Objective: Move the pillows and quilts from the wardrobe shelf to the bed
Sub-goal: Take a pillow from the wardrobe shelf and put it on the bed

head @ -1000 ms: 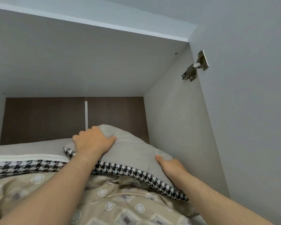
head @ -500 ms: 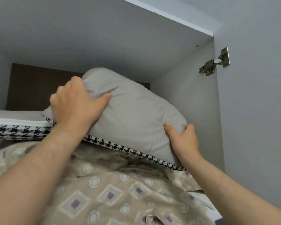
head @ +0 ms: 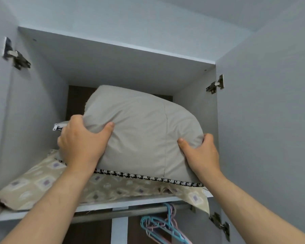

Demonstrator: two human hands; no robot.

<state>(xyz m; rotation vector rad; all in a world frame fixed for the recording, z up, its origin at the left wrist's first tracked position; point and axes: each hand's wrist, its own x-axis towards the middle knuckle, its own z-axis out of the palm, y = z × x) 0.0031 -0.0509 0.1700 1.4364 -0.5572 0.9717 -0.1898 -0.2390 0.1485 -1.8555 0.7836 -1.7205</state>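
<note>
A grey pillow (head: pixel 143 131) with a black-and-white houndstooth edge is tilted up at the front of the top wardrobe shelf (head: pixel 99 206). My left hand (head: pixel 83 143) grips its left side and my right hand (head: pixel 201 154) grips its lower right corner. Under it lies a beige quilt (head: pixel 42 184) with a square and circle pattern, spread over the shelf and hanging over the front at the right. A second pillow (head: pixel 60 126) with a white zipper pull peeks out behind my left hand, mostly hidden.
Both wardrobe doors stand open, with metal hinges at the left (head: pixel 16 57) and the right (head: pixel 216 85). Below the shelf runs a hanging rail (head: pixel 130 211) with blue and pink hangers (head: pixel 162 228). The shelf's ceiling sits close above the pillow.
The pillow has been lifted and drawn forward toward the shelf's front edge, both hands still holding it. The view has pulled back, so the whole shelf, both doors and the rail show.
</note>
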